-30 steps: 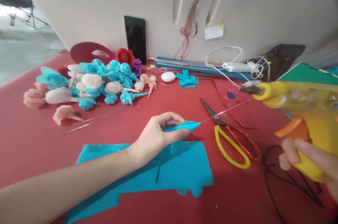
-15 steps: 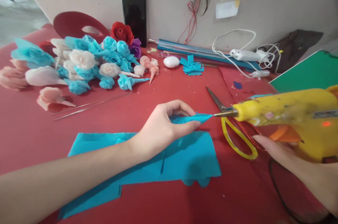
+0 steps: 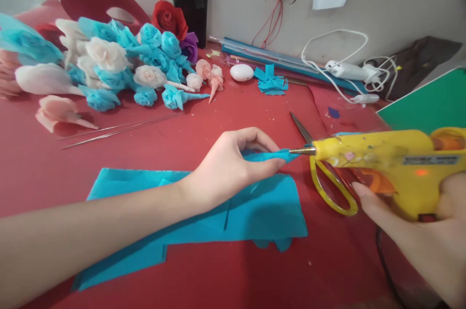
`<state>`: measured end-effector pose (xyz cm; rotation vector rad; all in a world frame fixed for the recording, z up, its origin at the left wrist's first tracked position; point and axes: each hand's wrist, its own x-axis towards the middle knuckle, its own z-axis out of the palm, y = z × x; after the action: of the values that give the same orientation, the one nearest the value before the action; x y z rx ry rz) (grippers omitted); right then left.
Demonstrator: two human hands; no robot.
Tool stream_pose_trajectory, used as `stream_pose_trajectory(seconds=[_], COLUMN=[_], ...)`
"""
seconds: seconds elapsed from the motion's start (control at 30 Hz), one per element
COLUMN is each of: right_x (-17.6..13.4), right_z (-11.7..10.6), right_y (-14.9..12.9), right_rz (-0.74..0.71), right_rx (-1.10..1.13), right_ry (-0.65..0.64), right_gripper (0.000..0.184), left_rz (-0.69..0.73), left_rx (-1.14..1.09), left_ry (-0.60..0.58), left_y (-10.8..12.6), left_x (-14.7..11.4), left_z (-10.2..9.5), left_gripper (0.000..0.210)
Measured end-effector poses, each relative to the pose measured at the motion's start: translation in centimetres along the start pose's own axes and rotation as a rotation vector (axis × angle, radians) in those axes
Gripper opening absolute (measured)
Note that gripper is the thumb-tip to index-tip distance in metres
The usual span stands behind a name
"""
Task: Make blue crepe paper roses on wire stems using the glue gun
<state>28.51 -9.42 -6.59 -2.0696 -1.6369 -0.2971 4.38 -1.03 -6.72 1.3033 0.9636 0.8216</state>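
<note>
Between the thumb and fingers of my left hand (image 3: 240,168) is a small folded piece of blue crepe paper (image 3: 260,156), its tip pointing right. My right hand (image 3: 418,231) grips a yellow hot glue gun (image 3: 378,148) with a lit orange light. The metal nozzle (image 3: 302,151) meets the tip of the paper piece. Under my left hand and forearm lie flat blue paper sheets (image 3: 269,212) on the red table (image 3: 211,280). Scissors (image 3: 333,187) with a yellow handle rest below the glue gun, partly hidden by it.
At the back left is a pile of blue, white and pink paper flowers (image 3: 112,56), with thin wires (image 3: 120,131) in front. A white egg-shaped object (image 3: 241,73) and cut blue scraps (image 3: 271,80) lie behind my left hand. White cables (image 3: 345,71) sit at the back right.
The glue gun has shifted left, and its nozzle now overlaps the tip of the blue paper. More of my right hand shows. The camera view has moved slightly.
</note>
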Motion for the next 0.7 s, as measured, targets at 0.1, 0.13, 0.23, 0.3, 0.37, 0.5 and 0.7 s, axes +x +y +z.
stream_pose_trajectory(seconds=[0.1, 0.13, 0.23, 0.3, 0.37, 0.5, 0.7], right_x=[0.28, 0.25, 0.12, 0.17, 0.31, 0.35, 0.25], right_z=[-0.28, -0.33, -0.42, -0.46, -0.45, -0.26, -0.09], right_y=[-0.59, -0.7, -0.83, -0.82, -0.73, -0.31, 0.07], right_rz=[-0.045, -0.039, -0.027, -0.043, -0.089, -0.115, -0.129], right_rx=[-0.016, -0.011, -0.01, -0.029, -0.048, -0.018, -0.029], right_ry=[0.016, 0.014, -0.012, -0.031, -0.021, 0.009, 0.006], right_gripper=[0.034, 0.034, 0.032, 0.031, 0.031, 0.03, 0.029], left_rz=[0.006, 0.015, 0.032, 0.035, 0.037, 0.037, 0.031], left_rx=[-0.01, -0.009, -0.007, -0.012, -0.016, -0.017, -0.039], left_ry=[-0.006, -0.008, -0.012, -0.017, -0.02, -0.025, -0.018], left_y=[-0.05, -0.07, -0.16, -0.23, -0.28, -0.31, -0.31], left_x=[0.0, -0.01, -0.03, -0.01, 0.0, -0.03, -0.1], left_z=[0.04, 0.04, 0.01, -0.01, -0.01, 0.01, 0.07], left_gripper=[0.012, 0.012, 0.012, 0.012, 0.012, 0.011, 0.014])
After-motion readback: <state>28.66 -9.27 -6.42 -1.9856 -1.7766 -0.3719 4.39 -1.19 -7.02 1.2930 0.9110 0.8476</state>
